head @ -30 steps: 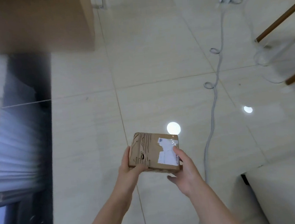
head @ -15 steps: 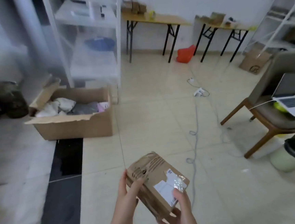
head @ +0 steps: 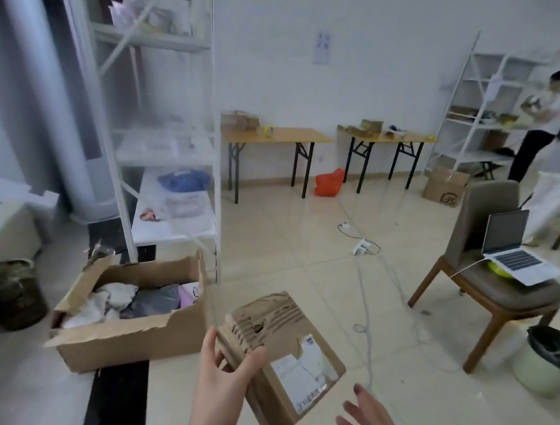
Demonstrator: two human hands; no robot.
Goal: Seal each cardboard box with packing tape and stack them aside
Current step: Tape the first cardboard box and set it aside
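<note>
A small cardboard box with torn top paper and a white shipping label is held tilted in front of me. My left hand grips its left edge, thumb on top. My right hand hangs just below and right of the box, fingers spread, not touching it. Far off, more small boxes and a tape roll sit on a yellow folding table.
A large open carton of clothes lies on the floor to the left, before a white shelf rack. Cables cross the tiled floor. A chair with a laptop and a bin stand right. A person works at the far right.
The view has swung up from the floor to the room. My right hand has let go of the box and dropped below it; my left hand keeps holding it.
</note>
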